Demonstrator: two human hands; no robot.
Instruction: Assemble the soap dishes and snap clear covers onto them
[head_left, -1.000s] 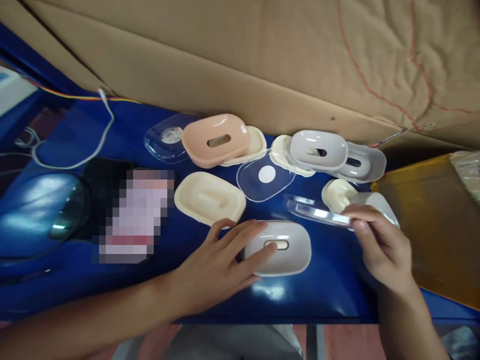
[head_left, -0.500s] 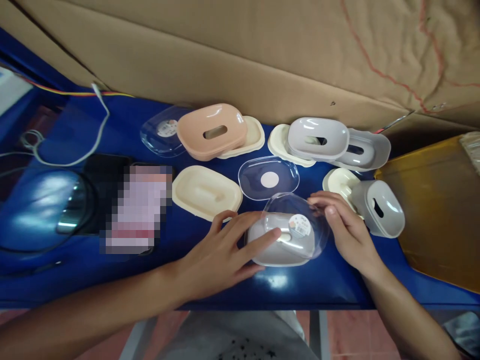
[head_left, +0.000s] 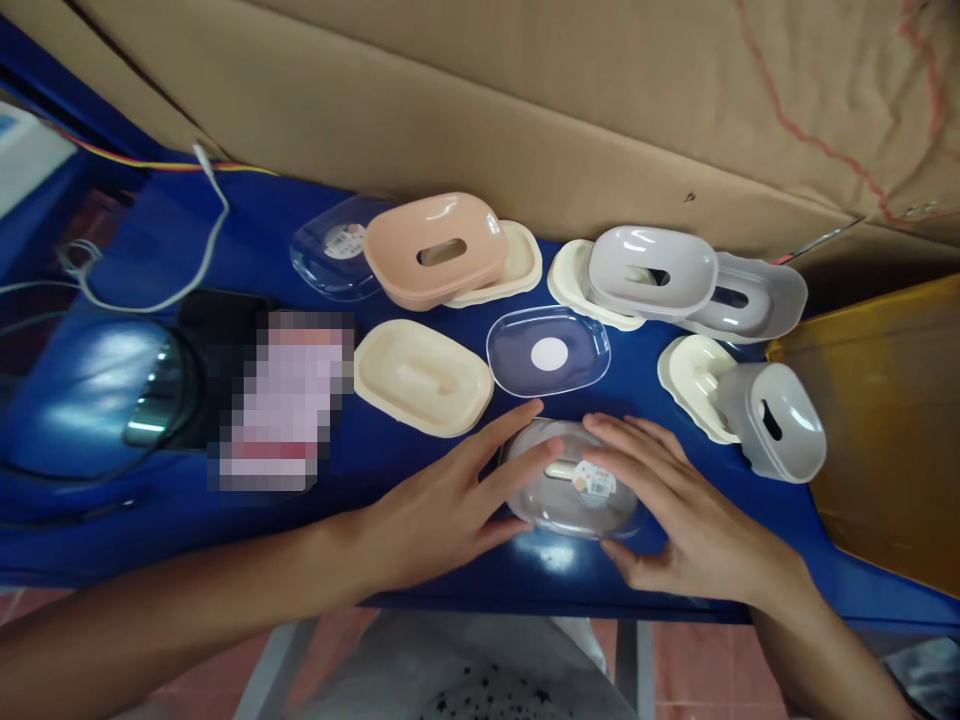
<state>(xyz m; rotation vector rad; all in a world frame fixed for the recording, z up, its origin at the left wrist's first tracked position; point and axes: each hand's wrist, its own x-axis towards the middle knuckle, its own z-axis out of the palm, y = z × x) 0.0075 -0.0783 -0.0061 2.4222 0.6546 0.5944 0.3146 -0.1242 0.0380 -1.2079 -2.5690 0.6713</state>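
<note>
A grey oval soap dish [head_left: 536,495] with a cream piece showing in its slot sits near the table's front edge. A clear domed lid [head_left: 559,510] with a round printed sticker [head_left: 595,482] lies over it. My left hand [head_left: 450,495] holds the left side of the dish and lid, thumb at the near edge and fingers spread across the top. My right hand [head_left: 686,510] grips the lid from the right, fingers on the far rim and thumb at the near rim. Just beyond are a clear lid with a white round label [head_left: 577,375] and a cream oval tray [head_left: 424,375].
Along the back lie a peach dish [head_left: 405,235], a clear lid [head_left: 319,250] and grey dishes [head_left: 615,245] with cream trays. A grey dish [head_left: 799,420] stands tilted at right beside a taped box [head_left: 885,420]. A blurred-out phone [head_left: 289,400] and cables [head_left: 202,260] occupy the left.
The clear lid, earlier tilted above the grey dish in my right hand, has come down onto it. My right hand has moved left and nearer, now wrapping the lid's right side.
</note>
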